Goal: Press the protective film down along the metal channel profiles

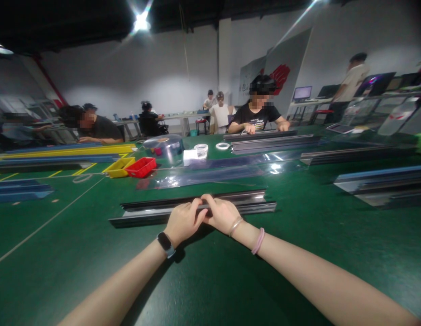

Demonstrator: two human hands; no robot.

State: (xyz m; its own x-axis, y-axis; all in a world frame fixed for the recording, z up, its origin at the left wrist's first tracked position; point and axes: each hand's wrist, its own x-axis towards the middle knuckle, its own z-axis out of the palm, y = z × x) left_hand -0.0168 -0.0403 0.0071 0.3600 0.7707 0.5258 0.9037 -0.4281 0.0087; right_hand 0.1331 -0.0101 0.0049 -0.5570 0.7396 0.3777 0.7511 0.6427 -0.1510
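Observation:
A long dark channel-shaped profile (142, 217) lies crosswise on the green table in front of me, its light inner face showing between two raised edges. My left hand (184, 221), with a watch at the wrist, grips the near edge around the middle. Right beside it, my right hand (222, 213) is curled over the same profile, fingers on top and thumb toward me. The two hands nearly touch. What the fingertips press on inside the channel is hidden.
Clear plastic strips (210, 174) lie behind the profile. Beyond are a red bin (141, 167), a yellow bin (120, 167), a clear film roll (169, 149) and a white tape ring (222, 146). More profiles (387, 185) lie right. A co-worker (258, 113) sits opposite, hands on another profile.

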